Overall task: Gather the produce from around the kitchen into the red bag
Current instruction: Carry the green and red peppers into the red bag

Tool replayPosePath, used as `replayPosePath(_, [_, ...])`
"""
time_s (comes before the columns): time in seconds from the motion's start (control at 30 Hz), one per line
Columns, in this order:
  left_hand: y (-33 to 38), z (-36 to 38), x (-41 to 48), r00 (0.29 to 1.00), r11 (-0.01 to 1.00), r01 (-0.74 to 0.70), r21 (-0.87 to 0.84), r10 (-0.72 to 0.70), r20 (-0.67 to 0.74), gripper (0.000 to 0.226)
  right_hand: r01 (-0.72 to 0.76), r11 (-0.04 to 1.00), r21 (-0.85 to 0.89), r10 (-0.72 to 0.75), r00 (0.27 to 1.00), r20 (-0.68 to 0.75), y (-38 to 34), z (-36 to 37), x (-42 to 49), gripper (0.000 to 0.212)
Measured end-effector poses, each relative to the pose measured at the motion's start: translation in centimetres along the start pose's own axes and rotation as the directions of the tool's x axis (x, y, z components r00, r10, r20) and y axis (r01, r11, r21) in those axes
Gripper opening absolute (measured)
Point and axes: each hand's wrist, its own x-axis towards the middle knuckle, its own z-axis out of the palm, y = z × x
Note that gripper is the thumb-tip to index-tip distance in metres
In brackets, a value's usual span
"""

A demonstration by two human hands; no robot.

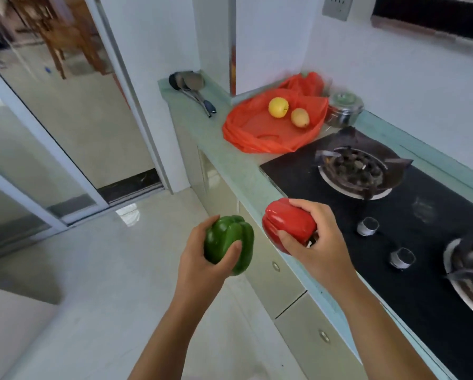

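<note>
Both hands are closed around a pepper each. The left hand [202, 259] grips a green bell pepper [228, 242], with the thumb on its front side and the fingers curled around the far side, above the floor just beside the counter. The right hand [319, 242] holds a red bell pepper [287, 223] with the fingers over the top and the thumb pressing the near side, above the front edge of the countertop [229, 165]. The two peppers are near each other but do not touch.

Farther along the countertop lies the red bag [257, 133], spread wide and low. Two yellow fruits rest on its plastic: a round one [278, 107] and a smaller oval one [300, 117], just beside each other. Whether they are fully inside the bag, I cannot tell. Behind the bag stands a steel pot with a lid [345, 108]; its content is hidden. Between the bag and the hands is a black gas stove [421, 242].
</note>
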Motion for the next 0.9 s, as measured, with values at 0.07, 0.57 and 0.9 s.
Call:
replayPosePath(0.07, [-0.6, -0.5, 2.2, 1.0, 1.0, 0.01, 0.011, -0.01, -0.018, 0.05, 0.01, 1.0, 0.004, -0.01, 0.999, 0.036, 0.7, 1.5, 2.3, 0.049])
replayPosePath(0.57, [-6.0, -11.9, 27.7, 0.996, 1.0, 0.021, 0.02, -0.019, -0.092, 0.048, 0.06, 0.997, -0.044, -0.056, 0.996, 0.076, 0.3, 17.9, 25.0, 0.054])
replayPosePath(0.9, [-8.5, -11.4, 39.2, 0.994, 0.999, 0.051, -0.011, -0.05, 0.097, 0.051, 0.011, 0.987, -0.161, -0.016, 0.999, -0.032, 1.5, 21.1, 34.3, 0.052])
